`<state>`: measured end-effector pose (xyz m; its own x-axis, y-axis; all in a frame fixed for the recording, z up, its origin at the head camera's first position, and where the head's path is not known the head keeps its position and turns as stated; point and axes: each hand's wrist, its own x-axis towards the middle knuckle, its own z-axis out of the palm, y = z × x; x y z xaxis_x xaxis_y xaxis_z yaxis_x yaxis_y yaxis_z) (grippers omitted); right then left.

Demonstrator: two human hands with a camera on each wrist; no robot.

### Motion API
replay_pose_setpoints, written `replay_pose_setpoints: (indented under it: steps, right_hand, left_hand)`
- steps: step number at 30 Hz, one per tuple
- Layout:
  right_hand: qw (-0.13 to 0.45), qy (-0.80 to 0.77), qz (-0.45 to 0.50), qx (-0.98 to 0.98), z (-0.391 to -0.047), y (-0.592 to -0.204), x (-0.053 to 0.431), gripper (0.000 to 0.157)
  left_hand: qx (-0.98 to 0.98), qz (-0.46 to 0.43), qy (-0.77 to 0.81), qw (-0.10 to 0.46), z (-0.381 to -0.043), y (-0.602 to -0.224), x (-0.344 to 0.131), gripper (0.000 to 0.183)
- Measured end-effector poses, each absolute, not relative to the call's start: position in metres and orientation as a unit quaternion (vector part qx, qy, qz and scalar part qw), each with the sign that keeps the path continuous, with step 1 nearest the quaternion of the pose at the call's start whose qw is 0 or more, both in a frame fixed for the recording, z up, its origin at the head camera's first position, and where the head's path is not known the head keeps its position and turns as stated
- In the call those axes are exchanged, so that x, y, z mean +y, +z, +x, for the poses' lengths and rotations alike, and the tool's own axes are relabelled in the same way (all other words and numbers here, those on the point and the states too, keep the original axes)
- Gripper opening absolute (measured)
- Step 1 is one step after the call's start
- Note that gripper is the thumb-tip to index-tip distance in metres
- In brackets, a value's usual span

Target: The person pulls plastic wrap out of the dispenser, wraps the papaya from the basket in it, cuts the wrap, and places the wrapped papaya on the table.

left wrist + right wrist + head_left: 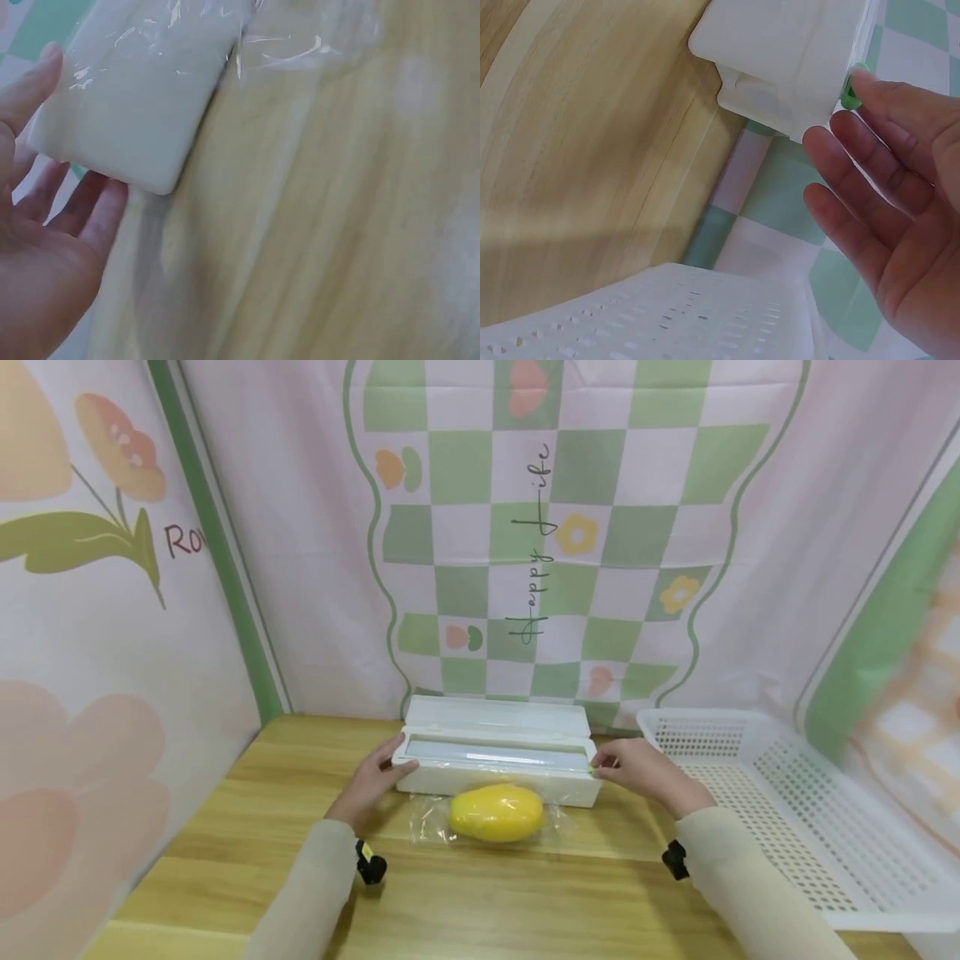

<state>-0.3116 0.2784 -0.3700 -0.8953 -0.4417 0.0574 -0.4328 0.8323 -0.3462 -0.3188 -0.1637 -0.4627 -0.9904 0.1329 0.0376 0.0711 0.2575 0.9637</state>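
Note:
A white cling film dispenser (429, 779) stands on the table with its lid (495, 717) raised at the back and a film roll (487, 755) inside. My left hand (367, 783) grips its left end, the thumb on the front side and the fingers at the end face, as the left wrist view shows. At the right end, my right hand (645, 768) pinches a small green slide cutter (850, 91) between thumb and index finger. Clear film (431, 818) runs down over the dispenser's front. A yellow mango-like fruit (497, 813) lies with the film just before the dispenser.
To the right sits a white perforated basket (757, 827), beside my right forearm. The wooden table (525, 910) extends toward me. A patterned cloth (480, 535) hangs directly behind the dispenser, with another printed cloth (97, 652) at the left.

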Motion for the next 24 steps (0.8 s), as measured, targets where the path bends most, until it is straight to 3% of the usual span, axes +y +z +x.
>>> replay_pose_setpoints:
  steps: [6,10,14,19,24]
  right_hand:
    - [0.024,-0.187,-0.237,0.953,-0.309,-0.370,0.279,0.022]
    - [0.004,-0.170,-0.246,0.954,-0.303,-0.367,0.274,0.034]
    - [-0.048,-0.161,-0.273,0.947,-0.292,-0.366,0.262,0.029]
    - [-0.077,-0.174,-0.310,0.932,-0.279,-0.374,0.241,0.022]
    - [-0.063,-0.168,-0.335,0.925,-0.261,-0.393,0.215,0.049]
  left_hand:
    - [0.796,0.060,0.602,0.028,-0.319,-0.461,-0.166,0.073]
    - [0.790,0.060,0.610,0.000,-0.318,-0.462,-0.162,0.050]
    - [0.784,0.063,0.617,-0.021,-0.315,-0.462,-0.158,0.035]
    - [0.794,0.053,0.604,-0.040,-0.312,-0.458,-0.156,0.043]
    - [0.822,0.097,0.535,-0.169,-0.298,-0.440,-0.139,0.023]
